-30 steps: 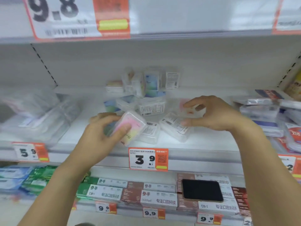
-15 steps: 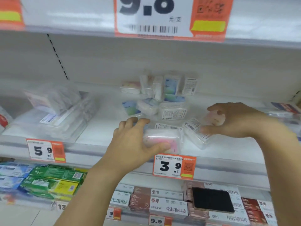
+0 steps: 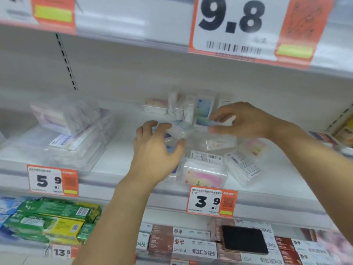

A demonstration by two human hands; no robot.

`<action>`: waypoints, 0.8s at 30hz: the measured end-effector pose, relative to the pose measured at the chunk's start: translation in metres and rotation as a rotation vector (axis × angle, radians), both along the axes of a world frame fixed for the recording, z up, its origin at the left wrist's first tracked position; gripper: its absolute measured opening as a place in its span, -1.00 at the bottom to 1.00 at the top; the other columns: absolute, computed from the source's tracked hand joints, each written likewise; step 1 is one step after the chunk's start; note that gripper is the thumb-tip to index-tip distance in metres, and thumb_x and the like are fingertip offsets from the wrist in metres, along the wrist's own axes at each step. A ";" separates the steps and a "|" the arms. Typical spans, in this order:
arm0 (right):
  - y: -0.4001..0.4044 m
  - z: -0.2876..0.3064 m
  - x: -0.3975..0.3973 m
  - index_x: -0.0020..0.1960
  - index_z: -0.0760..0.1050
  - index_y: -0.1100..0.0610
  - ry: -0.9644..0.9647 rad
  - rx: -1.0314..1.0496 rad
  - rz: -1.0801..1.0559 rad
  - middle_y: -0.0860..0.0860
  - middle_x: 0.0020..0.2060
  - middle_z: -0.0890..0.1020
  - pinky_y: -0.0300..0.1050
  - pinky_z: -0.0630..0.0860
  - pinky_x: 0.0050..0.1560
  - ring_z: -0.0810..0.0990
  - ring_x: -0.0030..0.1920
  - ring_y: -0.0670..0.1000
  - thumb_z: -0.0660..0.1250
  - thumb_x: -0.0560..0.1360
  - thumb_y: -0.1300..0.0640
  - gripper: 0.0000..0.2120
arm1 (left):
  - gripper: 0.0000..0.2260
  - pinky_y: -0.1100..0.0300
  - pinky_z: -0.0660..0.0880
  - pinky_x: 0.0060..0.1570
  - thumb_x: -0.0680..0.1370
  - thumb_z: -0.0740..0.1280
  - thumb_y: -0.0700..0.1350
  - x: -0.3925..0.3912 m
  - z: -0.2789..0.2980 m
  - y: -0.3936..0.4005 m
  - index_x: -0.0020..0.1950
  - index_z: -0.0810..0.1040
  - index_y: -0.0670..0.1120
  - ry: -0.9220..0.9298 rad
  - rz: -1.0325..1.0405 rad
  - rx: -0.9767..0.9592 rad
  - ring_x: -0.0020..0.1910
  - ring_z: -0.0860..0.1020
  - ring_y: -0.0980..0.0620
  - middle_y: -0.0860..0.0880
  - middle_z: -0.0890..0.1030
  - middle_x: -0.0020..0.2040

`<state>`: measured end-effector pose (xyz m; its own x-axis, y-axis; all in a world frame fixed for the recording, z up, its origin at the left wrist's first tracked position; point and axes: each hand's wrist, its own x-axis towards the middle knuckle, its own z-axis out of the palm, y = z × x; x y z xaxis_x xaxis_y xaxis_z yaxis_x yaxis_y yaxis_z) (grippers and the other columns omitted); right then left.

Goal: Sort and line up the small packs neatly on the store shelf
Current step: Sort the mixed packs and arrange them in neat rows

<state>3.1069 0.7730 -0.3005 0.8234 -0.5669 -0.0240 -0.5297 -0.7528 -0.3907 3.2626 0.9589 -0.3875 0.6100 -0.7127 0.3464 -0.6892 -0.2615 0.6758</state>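
Small clear plastic packs lie scattered on the white middle shelf (image 3: 118,165). A pink pack (image 3: 204,174) lies flat at the shelf's front edge, with a barcode-labelled pack (image 3: 242,167) tilted beside it and another pink one (image 3: 256,148) behind. More packs stand and lean in a loose pile at the back (image 3: 191,108). My left hand (image 3: 156,150) curls over a clear pack with blue print (image 3: 176,131) in the middle of the heap. My right hand (image 3: 246,121) pinches a white pack (image 3: 226,121) between thumb and fingers near the back pile.
Larger clear bagged packs (image 3: 72,134) fill the shelf's left part. More goods (image 3: 324,138) sit at the right end. Price tags 5.9 (image 3: 51,180) and 3.9 (image 3: 212,202) hang on the shelf edge. Below are boxes and a black phone (image 3: 244,240). The upper shelf overhangs closely.
My left hand set the pink pack down at the shelf front, let go and reached back into the heap. My right hand moved from the right-hand packs up to the back pile.
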 end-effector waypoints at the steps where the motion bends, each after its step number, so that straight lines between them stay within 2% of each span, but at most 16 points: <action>1: -0.005 0.001 0.012 0.23 0.57 -0.06 -0.070 -0.077 -0.033 -0.11 0.13 0.60 -0.32 0.42 0.02 0.57 0.14 -0.09 0.43 0.37 -0.27 -0.50 | -0.52 0.07 0.19 0.32 0.44 0.27 0.21 0.003 0.001 -0.004 0.32 0.47 0.08 0.011 0.034 -0.002 0.40 0.21 -0.03 -0.04 0.37 0.37; 3: -0.016 0.001 0.043 0.37 0.44 -0.08 -0.076 -0.161 -0.048 0.02 0.29 0.47 -0.17 0.40 0.19 0.47 0.30 0.04 0.42 0.43 -0.21 -0.45 | -0.54 0.03 0.16 0.35 0.48 0.31 0.15 0.012 -0.001 -0.010 0.38 0.39 0.15 0.093 0.066 0.072 0.45 0.18 -0.03 -0.03 0.29 0.45; 5: -0.024 -0.006 0.074 0.49 0.23 -0.22 0.036 -0.128 -0.084 0.08 0.46 0.24 0.06 0.32 0.38 0.27 0.46 0.15 0.40 0.37 -0.35 -0.24 | -0.55 0.00 0.19 0.36 0.48 0.30 0.16 0.019 -0.007 -0.014 0.37 0.37 0.21 0.153 0.035 0.166 0.44 0.26 -0.05 -0.01 0.25 0.48; 7: -0.034 -0.019 0.095 0.51 0.04 -0.35 0.133 -0.054 -0.207 0.01 0.58 -0.03 0.25 0.19 0.46 0.03 0.56 0.22 0.33 0.23 -0.53 -0.05 | -0.58 0.04 0.26 0.35 0.47 0.31 0.12 0.021 -0.012 -0.018 0.33 0.41 0.20 0.170 0.005 0.184 0.35 0.40 -0.04 0.04 0.25 0.45; 8: -0.038 -0.028 0.102 0.52 0.00 -0.35 0.147 -0.016 -0.266 -0.01 0.59 -0.14 0.27 0.15 0.48 -0.03 0.58 0.21 0.31 0.19 -0.56 0.00 | -0.60 0.05 0.31 0.34 0.46 0.33 0.09 0.020 -0.013 -0.019 0.30 0.44 0.17 0.188 -0.001 0.165 0.31 0.45 -0.04 0.04 0.26 0.43; 9: -0.043 -0.036 0.105 0.53 0.03 -0.32 0.124 0.007 -0.303 -0.01 0.59 -0.17 0.23 0.15 0.49 0.00 0.58 0.20 0.33 0.18 -0.55 0.01 | -0.62 0.04 0.34 0.33 0.46 0.33 0.07 0.018 -0.013 -0.019 0.28 0.47 0.14 0.207 -0.008 0.144 0.27 0.48 -0.05 0.04 0.27 0.42; 12: -0.054 -0.051 0.101 0.48 0.25 -0.12 -0.082 -0.009 -0.315 0.01 0.53 0.01 -0.05 0.28 0.43 0.24 0.50 0.10 0.50 0.27 -0.29 -0.13 | -0.67 0.01 0.39 0.29 0.47 0.33 0.06 0.019 -0.013 -0.019 0.23 0.52 0.11 0.178 -0.027 0.143 0.23 0.51 -0.08 0.01 0.27 0.42; 14: -0.061 -0.050 0.091 0.40 0.36 -0.08 -0.174 -0.023 -0.276 0.04 0.47 0.19 -0.21 0.30 0.28 0.32 0.43 0.05 0.56 0.29 -0.08 -0.27 | -0.69 0.01 0.39 0.29 0.48 0.32 0.06 0.022 -0.015 -0.018 0.22 0.53 0.10 0.166 -0.038 0.166 0.25 0.48 -0.08 0.00 0.26 0.43; 16: -0.067 -0.042 0.077 0.24 0.45 -0.12 -0.265 -0.011 -0.220 0.05 0.35 0.37 -0.22 0.35 0.15 0.42 0.33 0.08 0.57 0.28 0.12 -0.41 | -0.71 0.03 0.38 0.30 0.49 0.32 0.05 0.025 -0.014 -0.016 0.21 0.53 0.10 0.182 -0.059 0.165 0.28 0.47 -0.06 0.00 0.26 0.43; 18: -0.070 -0.029 0.059 0.15 0.47 -0.13 -0.314 0.017 -0.159 0.02 0.25 0.48 -0.19 0.41 0.05 0.48 0.25 0.09 0.57 0.28 0.25 -0.44 | -0.72 0.06 0.37 0.31 0.50 0.31 0.04 0.026 -0.012 -0.014 0.21 0.52 0.09 0.182 -0.080 0.165 0.31 0.44 -0.04 0.00 0.24 0.45; 19: -0.068 -0.023 0.050 0.17 0.48 -0.11 -0.305 0.025 -0.124 -0.01 0.23 0.50 -0.18 0.42 0.04 0.49 0.24 0.08 0.58 0.28 0.27 -0.43 | -0.71 0.07 0.36 0.31 0.51 0.31 0.04 0.027 -0.011 -0.014 0.22 0.52 0.09 0.177 -0.087 0.171 0.33 0.43 -0.03 0.00 0.23 0.46; 21: -0.059 -0.014 0.034 0.26 0.47 -0.10 -0.242 -0.014 -0.023 -0.09 0.26 0.49 -0.17 0.42 0.14 0.48 0.26 0.00 0.60 0.29 0.25 -0.37 | -0.70 0.10 0.36 0.30 0.52 0.30 0.03 0.027 -0.010 -0.013 0.24 0.51 0.08 0.171 -0.092 0.187 0.34 0.42 -0.04 -0.01 0.22 0.47; 22: -0.051 -0.013 0.027 0.32 0.44 -0.10 -0.207 -0.045 0.033 -0.13 0.28 0.47 -0.21 0.40 0.21 0.46 0.27 -0.06 0.60 0.30 0.24 -0.31 | -0.70 0.11 0.36 0.29 0.52 0.30 0.04 0.026 -0.009 -0.013 0.25 0.50 0.07 0.171 -0.091 0.198 0.33 0.43 -0.05 -0.01 0.21 0.48; 24: -0.036 -0.018 0.013 0.43 0.35 -0.08 -0.162 -0.082 0.134 -0.20 0.32 0.42 -0.41 0.36 0.21 0.43 0.26 -0.20 0.60 0.30 0.22 -0.21 | -0.70 0.10 0.37 0.28 0.52 0.30 0.05 0.024 -0.007 -0.014 0.25 0.50 0.07 0.173 -0.083 0.215 0.29 0.46 -0.08 -0.01 0.20 0.48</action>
